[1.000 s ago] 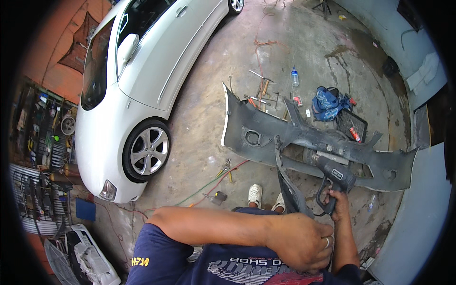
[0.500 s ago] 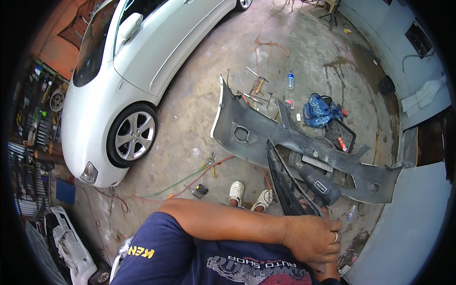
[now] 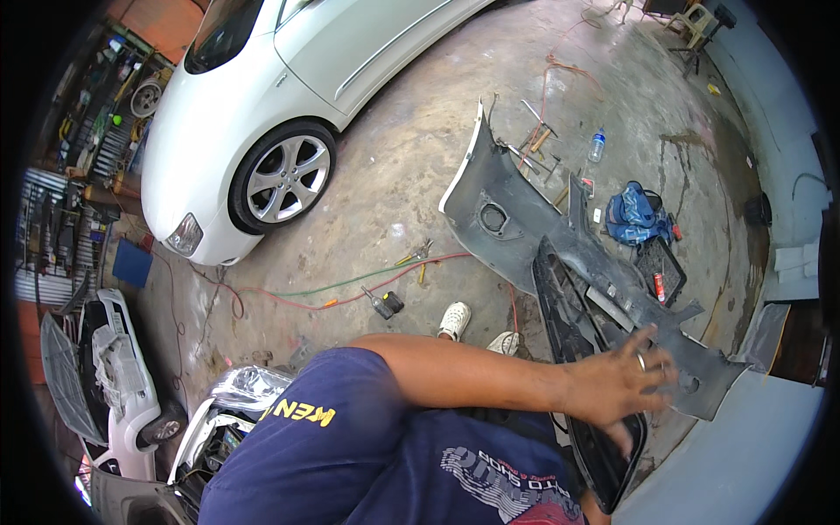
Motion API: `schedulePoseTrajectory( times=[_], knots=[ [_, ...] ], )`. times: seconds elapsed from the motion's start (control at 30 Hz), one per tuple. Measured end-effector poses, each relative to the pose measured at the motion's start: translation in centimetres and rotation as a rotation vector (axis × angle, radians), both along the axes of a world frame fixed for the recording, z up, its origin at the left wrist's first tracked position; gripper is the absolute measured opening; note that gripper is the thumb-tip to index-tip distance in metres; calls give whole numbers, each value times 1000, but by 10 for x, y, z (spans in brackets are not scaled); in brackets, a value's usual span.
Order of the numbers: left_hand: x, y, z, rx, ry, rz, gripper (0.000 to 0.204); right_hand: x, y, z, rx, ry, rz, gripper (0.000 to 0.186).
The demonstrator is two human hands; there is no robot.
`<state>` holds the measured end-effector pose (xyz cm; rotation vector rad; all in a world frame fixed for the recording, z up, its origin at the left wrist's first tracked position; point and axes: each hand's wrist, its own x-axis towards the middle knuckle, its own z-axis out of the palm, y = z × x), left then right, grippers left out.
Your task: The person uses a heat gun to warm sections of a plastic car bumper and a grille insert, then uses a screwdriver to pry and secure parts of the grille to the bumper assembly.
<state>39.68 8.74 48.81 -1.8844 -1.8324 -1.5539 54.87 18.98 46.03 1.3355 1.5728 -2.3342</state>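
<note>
My left hand (image 3: 626,385) is open with fingers spread, over a long black plastic trim piece (image 3: 560,306) that stands angled in front of me. The trim's lower end passes beneath that hand and down beside my body. Beyond it lies a grey bumper cover (image 3: 516,219) with a round opening, its outer edge white. My right hand is not visible; only a bit of skin shows below the trim at the bottom edge.
A white car (image 3: 210,175) stands at upper left. Detached car parts (image 3: 114,367) sit lower left. Red and green hoses (image 3: 350,289), tools, a water bottle (image 3: 597,145), a blue bag (image 3: 630,214) and a black tray (image 3: 652,271) are on the floor. A pale wall bounds the right.
My left hand has gone from curled to spread. The heat gun my right hand held is out of sight. The view has swung, showing more of the parts at lower left.
</note>
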Motion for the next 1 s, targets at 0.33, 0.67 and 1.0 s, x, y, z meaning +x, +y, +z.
schedulePoseTrajectory(
  times=[0.33, 0.67, 1.0],
  knots=[
    [-37, 1, -112, -937, -1246, 172, 110, -20, -3, 14, 58, -31, 41, 36],
    [-82, 37, -105, -862, -1423, 272, 76, -37, -1, 21, 77, -28, 47, 35],
    [-232, -118, -139, -819, -1956, 274, 12, -51, 51, -14, 190, 13, 155, 37]
  ],
)
